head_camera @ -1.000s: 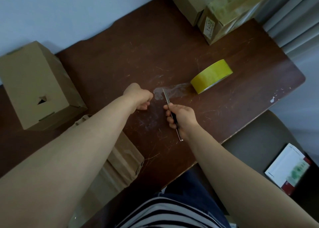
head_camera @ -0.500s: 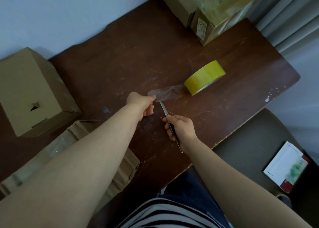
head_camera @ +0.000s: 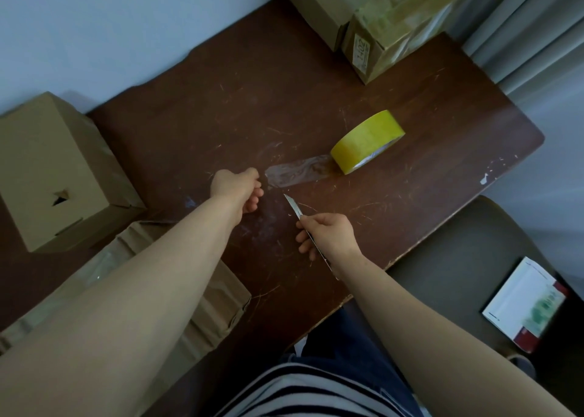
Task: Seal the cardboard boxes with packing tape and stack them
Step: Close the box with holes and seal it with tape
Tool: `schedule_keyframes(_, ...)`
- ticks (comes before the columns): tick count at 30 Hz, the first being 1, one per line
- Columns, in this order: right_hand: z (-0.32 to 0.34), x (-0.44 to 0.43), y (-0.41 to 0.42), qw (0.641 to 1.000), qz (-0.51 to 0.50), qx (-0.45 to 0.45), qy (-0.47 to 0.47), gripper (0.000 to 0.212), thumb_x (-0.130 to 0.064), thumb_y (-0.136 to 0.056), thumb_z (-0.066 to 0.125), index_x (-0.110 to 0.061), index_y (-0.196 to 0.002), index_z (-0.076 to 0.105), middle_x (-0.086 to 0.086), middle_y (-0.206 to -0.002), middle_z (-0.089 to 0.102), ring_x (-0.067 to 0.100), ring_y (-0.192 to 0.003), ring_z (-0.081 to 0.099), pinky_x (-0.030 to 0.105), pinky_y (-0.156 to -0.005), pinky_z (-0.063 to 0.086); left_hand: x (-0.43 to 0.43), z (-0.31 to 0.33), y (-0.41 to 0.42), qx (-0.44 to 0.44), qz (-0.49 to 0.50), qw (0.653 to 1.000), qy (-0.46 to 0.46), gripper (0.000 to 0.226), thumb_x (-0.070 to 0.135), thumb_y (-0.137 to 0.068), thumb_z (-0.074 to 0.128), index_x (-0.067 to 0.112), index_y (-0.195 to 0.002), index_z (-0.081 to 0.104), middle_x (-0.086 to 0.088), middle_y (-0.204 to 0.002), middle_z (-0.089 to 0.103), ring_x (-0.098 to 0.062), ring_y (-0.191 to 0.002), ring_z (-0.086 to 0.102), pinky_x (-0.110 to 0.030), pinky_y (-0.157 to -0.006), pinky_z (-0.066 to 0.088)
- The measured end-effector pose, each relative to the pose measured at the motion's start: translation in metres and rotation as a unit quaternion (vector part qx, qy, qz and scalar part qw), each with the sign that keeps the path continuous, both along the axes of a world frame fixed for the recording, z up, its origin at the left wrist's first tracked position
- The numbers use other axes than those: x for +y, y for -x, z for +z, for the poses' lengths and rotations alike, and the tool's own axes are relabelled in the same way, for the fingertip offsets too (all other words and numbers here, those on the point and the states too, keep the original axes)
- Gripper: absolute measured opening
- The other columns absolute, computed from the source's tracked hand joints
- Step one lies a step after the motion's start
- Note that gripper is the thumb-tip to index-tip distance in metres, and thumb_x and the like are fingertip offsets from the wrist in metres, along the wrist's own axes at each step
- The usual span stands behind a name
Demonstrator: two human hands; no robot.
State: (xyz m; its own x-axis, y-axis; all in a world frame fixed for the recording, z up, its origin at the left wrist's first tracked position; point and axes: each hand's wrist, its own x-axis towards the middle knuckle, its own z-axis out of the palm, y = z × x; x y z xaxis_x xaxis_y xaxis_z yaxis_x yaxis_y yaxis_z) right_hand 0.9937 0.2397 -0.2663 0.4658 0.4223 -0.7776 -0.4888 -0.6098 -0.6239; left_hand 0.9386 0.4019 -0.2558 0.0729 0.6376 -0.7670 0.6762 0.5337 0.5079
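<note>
Tape roll [head_camera: 366, 140] stands on edge on the table [head_camera: 221, 116]; its loose strip [head_camera: 297, 172] ends just beside the curled left hand [head_camera: 235, 186], grasp indeterminate. Right hand [head_camera: 328, 236] grips a knife [head_camera: 294, 209] near the strip.

Right hand [head_camera: 328, 236] drew knife [head_camera: 294, 209] back from tape strip [head_camera: 297, 173]; blade now clear of it.

dim, soft light; wide-angle bending and blur at edges
</note>
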Motion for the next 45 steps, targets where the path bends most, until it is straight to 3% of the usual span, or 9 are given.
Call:
schedule_keyframes(3, 0.001, 0.010, 0.005, 0.999, 0.035, -0.002, -0.011, 0.025, -0.015, -0.099, 0.051, -0.010, -0.077, 0.062, -0.001, -0.048, 0.063, 0.013, -0.040, 0.058, 0.022, -0.039, 0.047, 0.002, 0.002, 0.005, -0.001, 0.034, 0.999, 0.015, 0.032, 0.027, -0.093, 0.047, 0.001, -0.083, 0.063, -0.010, -0.068, 0.063, -0.016, -0.052, 0.052, -0.023, -0.042, 0.045)
schedule_keyframes(7, -0.002, 0.020, 0.010, 0.999, 0.037, -0.010, -0.005, 0.026, -0.016, -0.100, 0.050, -0.010, -0.077, 0.061, -0.002, -0.046, 0.061, 0.012, -0.038, 0.055, 0.022, -0.038, 0.044, 0.001, 0.002, 0.004, -0.003, 0.031, 0.999, 0.026, 0.029, 0.022, -0.095, 0.046, 0.000, -0.090, 0.062, -0.011, -0.072, 0.063, -0.017, -0.057, 0.056, -0.024, -0.046, 0.049)
schedule_keyframes(18, -0.007, 0.024, 0.024, 0.999, -0.015, -0.037, -0.001, 0.028, -0.016, -0.100, 0.049, -0.014, -0.076, 0.062, -0.003, -0.052, 0.060, 0.008, -0.034, 0.049, 0.020, -0.034, 0.040, 0.000, 0.004, 0.003, -0.016, 0.029, 0.999, 0.034, 0.025, 0.013, -0.093, 0.043, -0.001, -0.081, 0.060, -0.012, -0.072, 0.065, -0.017, -0.057, 0.059, -0.022, -0.048, 0.053)
schedule_keyframes(27, -0.007, 0.035, 0.020, 0.998, -0.027, -0.049, 0.001, 0.025, -0.015, -0.100, 0.048, -0.012, -0.079, 0.062, -0.001, -0.056, 0.058, 0.004, -0.030, 0.043, 0.017, -0.031, 0.034, -0.003, 0.003, -0.002, -0.007, 0.026, 0.999, 0.028, 0.025, 0.013, -0.094, 0.044, 0.000, -0.081, 0.062, -0.011, -0.066, 0.065, -0.015, -0.050, 0.055, -0.018, -0.040, 0.049)
schedule_keyframes(35, -0.009, 0.033, 0.016, 0.996, -0.079, 0.029, -0.039, 0.025, -0.016, -0.100, 0.051, -0.008, -0.080, 0.064, -0.004, -0.051, 0.055, 0.006, -0.035, 0.041, 0.019, -0.032, 0.030, -0.006, 0.001, -0.006, -0.014, 0.029, 0.999, 0.030, 0.022, 0.011, -0.090, 0.045, -0.002, -0.082, 0.062, -0.010, -0.062, 0.063, -0.015, -0.044, 0.051, -0.018, -0.040, 0.046)
schedule_keyframes(39, -0.010, 0.033, 0.014, 0.991, -0.104, 0.062, -0.049, 0.025, -0.016, -0.099, 0.052, -0.008, -0.079, 0.064, -0.006, -0.046, 0.055, 0.006, -0.035, 0.041, 0.018, -0.032, 0.029, -0.006, 0.000, -0.009, -0.021, 0.019, 0.999, 0.025, 0.021, 0.019, -0.088, 0.053, 0.002, -0.085, 0.063, -0.005, -0.057, 0.059, -0.012, -0.037, 0.045, -0.016, -0.038, 0.040)
schedule_keyframes(45, -0.012, 0.033, 0.012, 0.989, -0.114, 0.079, -0.058, 0.025, -0.016, -0.098, 0.053, -0.009, -0.077, 0.064, -0.006, -0.048, 0.055, 0.007, -0.036, 0.041, 0.019, -0.033, 0.028, -0.010, -0.003, -0.016, 0.003, -0.017, 0.999, 0.047, 0.024, 0.021, -0.089, 0.063, 0.005, -0.072, 0.059, -0.001, -0.054, 0.046, -0.009, -0.039, 0.034, -0.013, -0.035, 0.027)
